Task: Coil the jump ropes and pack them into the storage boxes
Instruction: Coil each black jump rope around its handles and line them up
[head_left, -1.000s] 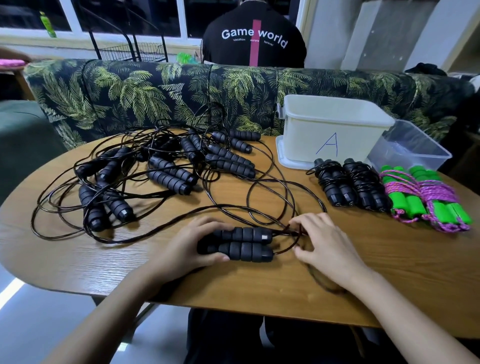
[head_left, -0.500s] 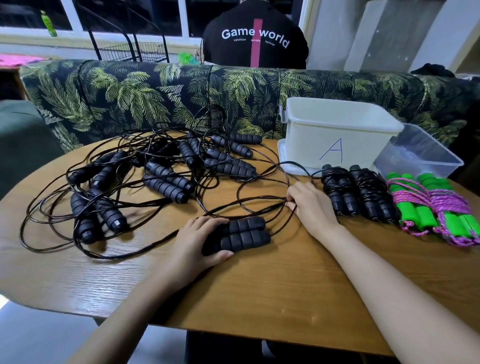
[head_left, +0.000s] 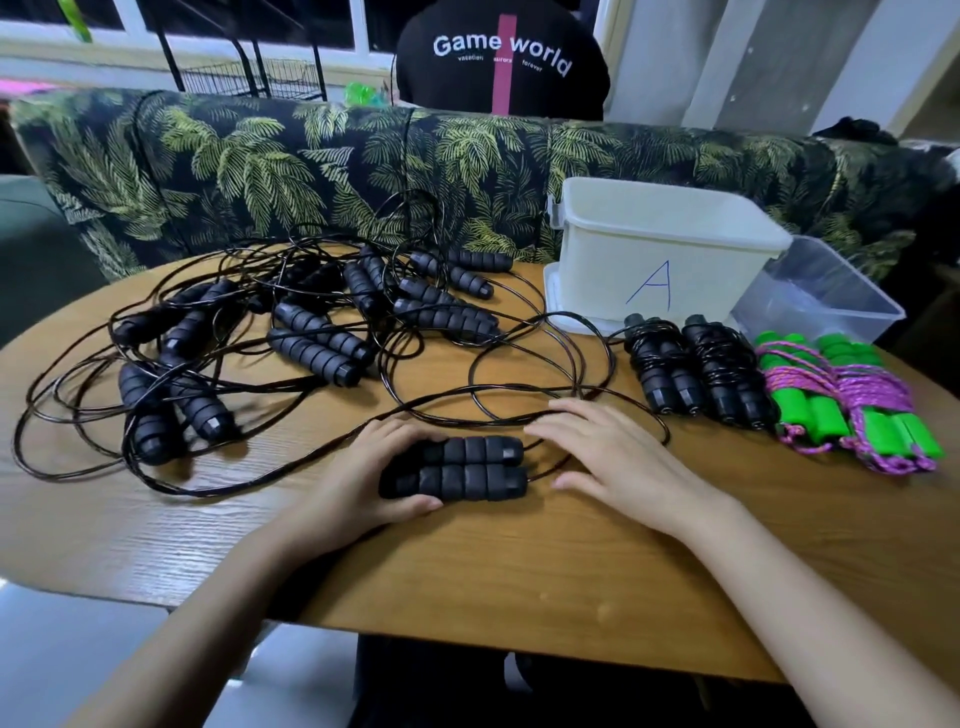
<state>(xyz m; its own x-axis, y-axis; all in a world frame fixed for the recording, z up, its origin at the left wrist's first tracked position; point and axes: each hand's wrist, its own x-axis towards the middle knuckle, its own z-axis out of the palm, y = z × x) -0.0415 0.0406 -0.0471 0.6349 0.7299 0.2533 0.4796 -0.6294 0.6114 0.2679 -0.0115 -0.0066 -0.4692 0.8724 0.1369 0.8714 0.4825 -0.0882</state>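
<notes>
With the left hand (head_left: 363, 470) gripping the paired black handles (head_left: 457, 470) and the right hand (head_left: 613, 457) lying flat and open beside their tips, their cord (head_left: 524, 387), looping beyond both hands, could snag the tangled ropes (head_left: 317, 345) when wound.

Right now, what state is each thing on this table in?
left hand, grips the handle pair
handle pair, side by side, cord uncoiled
right hand, flat on the cord, fingers straight
loose black ropes, tangled, uncoiled
black bundles, two, coiled, unpacked
green ropes, coiled, unpacked
white box, open
clear box, open
</notes>
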